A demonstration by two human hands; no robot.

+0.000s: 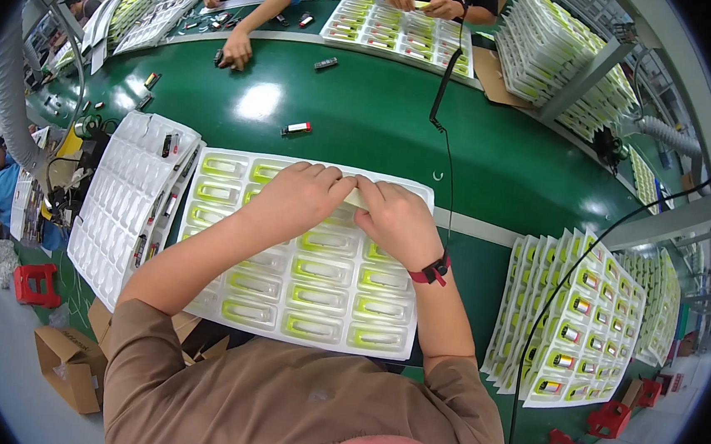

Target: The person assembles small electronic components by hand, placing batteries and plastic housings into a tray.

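Observation:
In front of me lies a white moulded tray [345, 351] whose pockets hold clear, yellow-green plastic shells [318, 267]. Over its far half my left hand [308, 191] and my right hand [393, 217] meet, fingers closed and bent forward. Between them they grip a small pale piece [357, 197], mostly covered by fingers and thumbs, so I cannot tell its exact kind. A dark and red wrist strap [431, 270] circles my right wrist, and a thin black cord [451, 196] runs down to it.
Mostly bare white trays [119, 195] lean at left, with small electronic parts along their edge. Filled trays [585, 324] stand stacked at right. Beyond the green bench's red-and-white part [298, 129], two co-workers handle parts; one has a tray [400, 29]. A black cable [573, 268] crosses the right side.

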